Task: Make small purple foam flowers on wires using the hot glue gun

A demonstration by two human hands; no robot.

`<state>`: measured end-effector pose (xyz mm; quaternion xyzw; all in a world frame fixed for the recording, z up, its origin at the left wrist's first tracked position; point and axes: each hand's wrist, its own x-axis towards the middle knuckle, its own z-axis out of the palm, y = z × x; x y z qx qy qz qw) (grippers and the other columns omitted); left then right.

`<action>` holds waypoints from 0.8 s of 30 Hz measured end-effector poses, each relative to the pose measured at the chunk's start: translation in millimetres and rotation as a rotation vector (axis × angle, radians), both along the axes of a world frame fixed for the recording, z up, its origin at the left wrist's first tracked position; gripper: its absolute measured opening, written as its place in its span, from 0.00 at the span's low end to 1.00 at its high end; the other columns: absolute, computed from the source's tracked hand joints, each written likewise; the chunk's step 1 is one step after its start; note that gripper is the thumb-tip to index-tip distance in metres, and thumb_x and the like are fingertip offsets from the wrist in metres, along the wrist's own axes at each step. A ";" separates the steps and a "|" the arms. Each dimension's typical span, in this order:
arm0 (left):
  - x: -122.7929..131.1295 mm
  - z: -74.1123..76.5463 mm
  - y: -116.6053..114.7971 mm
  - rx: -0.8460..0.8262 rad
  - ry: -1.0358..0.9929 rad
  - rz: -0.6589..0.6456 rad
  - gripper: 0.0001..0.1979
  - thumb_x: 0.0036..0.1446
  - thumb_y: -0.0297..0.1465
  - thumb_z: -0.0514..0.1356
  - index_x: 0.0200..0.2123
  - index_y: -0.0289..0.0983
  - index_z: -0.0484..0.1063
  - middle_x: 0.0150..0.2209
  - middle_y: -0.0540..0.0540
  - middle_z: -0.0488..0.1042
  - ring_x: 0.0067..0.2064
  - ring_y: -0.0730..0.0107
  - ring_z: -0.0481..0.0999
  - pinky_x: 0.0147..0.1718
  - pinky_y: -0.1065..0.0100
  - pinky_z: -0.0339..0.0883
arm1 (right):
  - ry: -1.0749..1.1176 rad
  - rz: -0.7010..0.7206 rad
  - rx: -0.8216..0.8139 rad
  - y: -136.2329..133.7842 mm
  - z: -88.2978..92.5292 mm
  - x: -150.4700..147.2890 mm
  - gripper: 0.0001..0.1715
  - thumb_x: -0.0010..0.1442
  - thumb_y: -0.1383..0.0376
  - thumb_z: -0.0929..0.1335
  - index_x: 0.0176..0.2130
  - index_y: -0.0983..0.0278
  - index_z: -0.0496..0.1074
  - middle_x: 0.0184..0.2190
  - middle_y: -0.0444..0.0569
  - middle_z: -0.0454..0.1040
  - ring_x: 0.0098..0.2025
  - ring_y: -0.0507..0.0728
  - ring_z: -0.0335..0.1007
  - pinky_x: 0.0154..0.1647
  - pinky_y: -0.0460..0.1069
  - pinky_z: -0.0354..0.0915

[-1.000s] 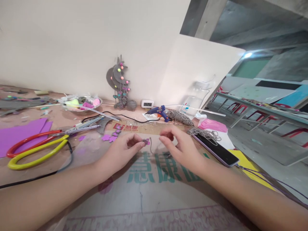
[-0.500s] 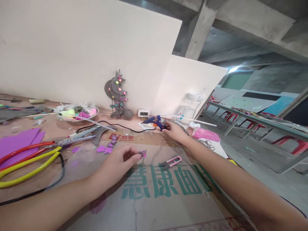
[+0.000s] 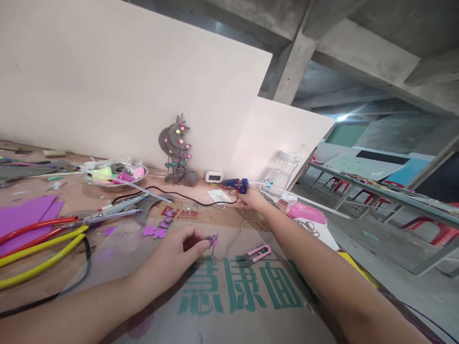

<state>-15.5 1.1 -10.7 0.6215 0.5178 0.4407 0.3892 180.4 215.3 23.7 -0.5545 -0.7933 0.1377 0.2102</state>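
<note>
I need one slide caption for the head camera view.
Left hand pinches a small purple piece while the right hand grips a blue glue gun.

Pistol-shaped blue plastic glue gun [image 3: 241, 185]. Small purple-and-grey craft piece [image 3: 214, 241]. Long-handled metal scissors [image 3: 91, 219]: 1 red handle, 1 yellow. Pink U-shaped thread snips [image 3: 263, 252], dark blades. Flat rectangular purple sheets [image 3: 28, 215]. Flat brown cardboard [image 3: 215, 215], characters printed in green and red. Grey crescent-shaped ornament [image 3: 175, 139] dotted with pink, orange and yellow balls [image 3: 178, 131], teal hearts [image 3: 174, 163] below. Small white boxy clock [image 3: 214, 177].

1 bowl [image 3: 107, 182], cardboard [image 3: 215, 213] on table [image 3: 84, 199]
</note>
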 end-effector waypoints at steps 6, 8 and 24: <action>-3.3 -0.9 1.7 0.000 -0.031 -0.011 0.09 0.56 0.36 0.54 0.28 0.37 0.66 0.26 0.52 0.68 0.30 0.71 0.68 0.31 0.71 0.61 | 0.114 0.146 -0.059 -45.5 23.1 14.8 0.12 0.56 0.62 0.64 0.39 0.65 0.72 0.21 0.45 0.74 0.25 0.54 0.71 0.26 0.45 0.63; -3.9 -0.9 1.7 0.010 -0.053 -0.015 0.09 0.56 0.35 0.55 0.28 0.37 0.66 0.26 0.52 0.68 0.31 0.71 0.68 0.32 0.71 0.61 | 0.170 0.195 -0.047 -70.4 23.8 17.7 0.12 0.56 0.61 0.64 0.38 0.64 0.71 0.28 0.47 0.76 0.31 0.54 0.72 0.32 0.46 0.64; -5.9 -0.5 3.6 -0.053 -0.057 0.037 0.12 0.54 0.40 0.56 0.28 0.36 0.67 0.26 0.52 0.67 0.30 0.71 0.66 0.30 0.71 0.59 | 0.370 0.350 -0.029 -175.5 -11.5 32.9 0.12 0.52 0.56 0.69 0.30 0.63 0.70 0.28 0.49 0.73 0.31 0.56 0.70 0.33 0.50 0.65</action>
